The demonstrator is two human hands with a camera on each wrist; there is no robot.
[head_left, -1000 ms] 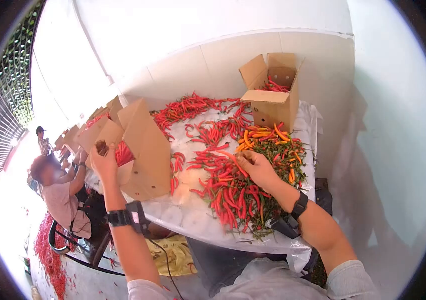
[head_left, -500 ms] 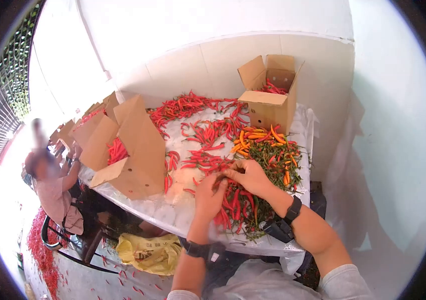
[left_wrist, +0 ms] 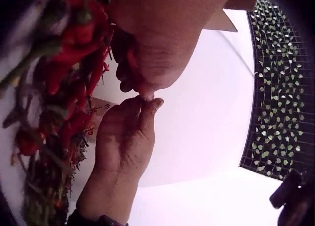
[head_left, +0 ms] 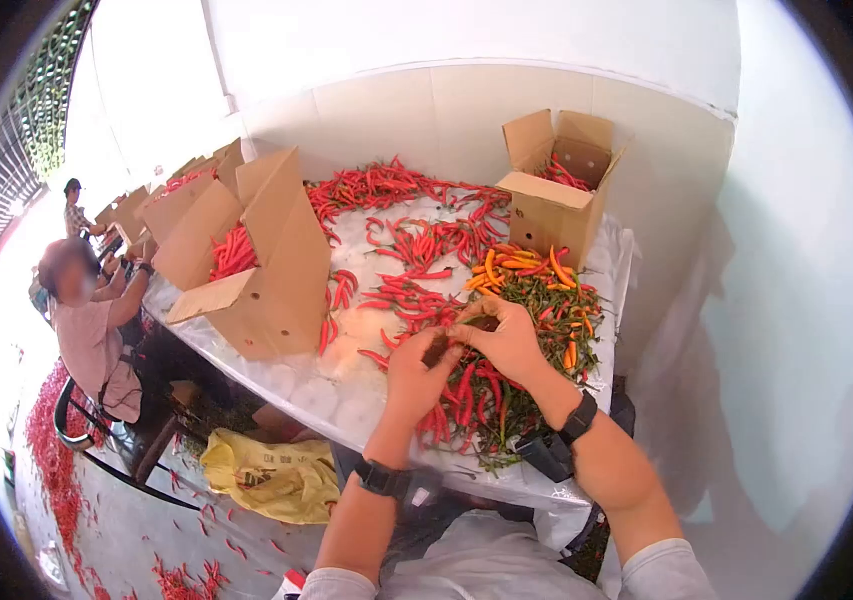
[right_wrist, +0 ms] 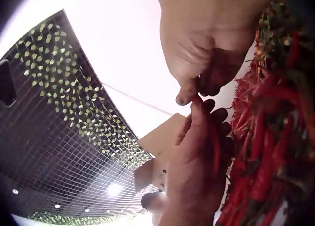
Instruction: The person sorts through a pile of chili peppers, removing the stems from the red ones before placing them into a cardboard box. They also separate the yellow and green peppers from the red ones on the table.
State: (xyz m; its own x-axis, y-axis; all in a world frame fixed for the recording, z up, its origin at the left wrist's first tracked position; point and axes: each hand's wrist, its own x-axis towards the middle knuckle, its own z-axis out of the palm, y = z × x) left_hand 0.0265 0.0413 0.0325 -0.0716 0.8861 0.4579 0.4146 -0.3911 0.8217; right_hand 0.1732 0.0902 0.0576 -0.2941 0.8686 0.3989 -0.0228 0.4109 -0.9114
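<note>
Over the pile of red chili peppers (head_left: 466, 390), my left hand (head_left: 416, 378) and right hand (head_left: 508, 342) meet at their fingertips. A red chili pepper (right_wrist: 216, 149) lies along the curled fingers of my left hand (right_wrist: 194, 162) in the right wrist view. My right hand (right_wrist: 211, 44) pinches with thumb and finger where a bit of red shows at the left thumb tip. In the left wrist view, a strip of the chili pepper (left_wrist: 132, 61) shows inside my left palm; the rest is hidden by the fingers.
An open carton (head_left: 286, 290) with red chilies stands at the left, another carton (head_left: 546, 215) at the back right. Orange chilies (head_left: 521, 265) and green stems (head_left: 576, 310) lie right of the hands. A person (head_left: 91, 320) sits at the left; a yellow sack (head_left: 271, 480) lies below.
My left hand has come from the left carton across to my right hand over the pile. The right hand has stayed over the pile, and both now work together at their fingertips.
</note>
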